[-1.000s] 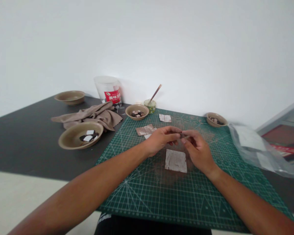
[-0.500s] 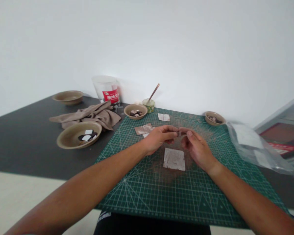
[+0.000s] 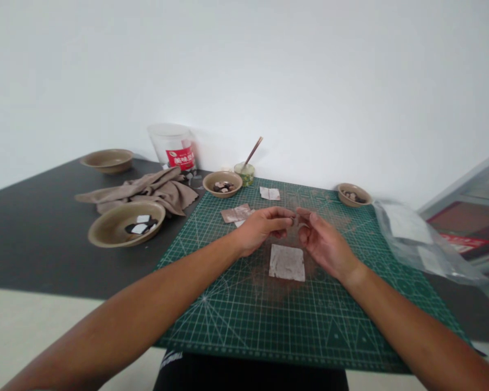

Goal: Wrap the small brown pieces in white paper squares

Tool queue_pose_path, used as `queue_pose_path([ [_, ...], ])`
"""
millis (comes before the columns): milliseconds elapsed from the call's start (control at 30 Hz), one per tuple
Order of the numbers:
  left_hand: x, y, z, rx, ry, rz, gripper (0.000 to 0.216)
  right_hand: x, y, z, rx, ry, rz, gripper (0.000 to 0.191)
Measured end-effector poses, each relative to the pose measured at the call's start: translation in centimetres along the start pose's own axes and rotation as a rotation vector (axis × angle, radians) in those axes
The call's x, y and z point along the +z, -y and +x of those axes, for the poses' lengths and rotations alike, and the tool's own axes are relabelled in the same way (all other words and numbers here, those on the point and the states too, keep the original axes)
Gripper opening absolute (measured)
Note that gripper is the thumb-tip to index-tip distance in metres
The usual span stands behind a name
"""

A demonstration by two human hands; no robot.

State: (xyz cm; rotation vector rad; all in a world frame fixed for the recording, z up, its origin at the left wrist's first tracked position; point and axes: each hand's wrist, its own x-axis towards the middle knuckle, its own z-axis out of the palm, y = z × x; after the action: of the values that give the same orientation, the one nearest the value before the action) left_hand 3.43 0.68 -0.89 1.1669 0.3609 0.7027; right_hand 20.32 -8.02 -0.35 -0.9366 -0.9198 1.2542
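Note:
Both my hands hover over the green cutting mat (image 3: 309,326), just above a grey square of sandpaper (image 3: 287,262). My left hand (image 3: 264,228) has its fingers curled in a pinch on a tiny dark piece (image 3: 296,219) between the two hands. My right hand (image 3: 324,241) faces it, palm turned up, fingers loosely curled, thumb and forefinger meeting the same piece at the tips. The piece is too small to name.
On the mat lie more paper scraps (image 3: 236,213), (image 3: 269,193). Small bowls of pieces (image 3: 222,183), (image 3: 353,194) sit at its far edge. A larger bowl (image 3: 126,224), a beige cloth (image 3: 146,190), an empty bowl (image 3: 107,160), a plastic tub (image 3: 173,146), a jar with a stick (image 3: 245,172) and a plastic bag (image 3: 415,233) surround it.
My right hand has turned palm up and its fingers have loosened. Both hands stayed close together over the sandpaper; the view shifted slightly.

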Motion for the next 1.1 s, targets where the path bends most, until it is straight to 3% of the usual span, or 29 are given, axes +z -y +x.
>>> queue_pose_path([
  [233, 0.06, 0.12, 0.04, -0.004, -0.018, 0.013, 0.031, -0.47, -0.5, 0.27, -0.13, -0.116, -0.233, 0.027],
  [367, 0.29, 0.25, 0.13, 0.016, -0.053, -0.008, 0.033, -0.56, -0.45, 0.0, -0.258, -0.152, -0.523, 0.023],
  [500, 0.51, 0.22, 0.07, 0.044, -0.067, -0.039, 0.032, -0.28, -0.28, -0.53, -0.554, -0.071, -0.969, 0.031],
  [600, 0.55, 0.25, -0.03, 0.031, -0.057, -0.089, 0.034, -0.23, -0.32, -0.64, -0.687, 0.009, -1.159, 0.039],
  [900, 0.58, 0.76, 0.06, 0.018, -0.077, -0.076, 0.031, -0.62, -0.29, -0.37, -0.76, 0.038, -1.305, 0.044],
  [1100, 0.79, 0.91, -0.1, -0.037, -0.014, -0.23, 0.032, -0.58, -0.24, -0.19, -0.792, 0.057, -1.399, 0.043],
])
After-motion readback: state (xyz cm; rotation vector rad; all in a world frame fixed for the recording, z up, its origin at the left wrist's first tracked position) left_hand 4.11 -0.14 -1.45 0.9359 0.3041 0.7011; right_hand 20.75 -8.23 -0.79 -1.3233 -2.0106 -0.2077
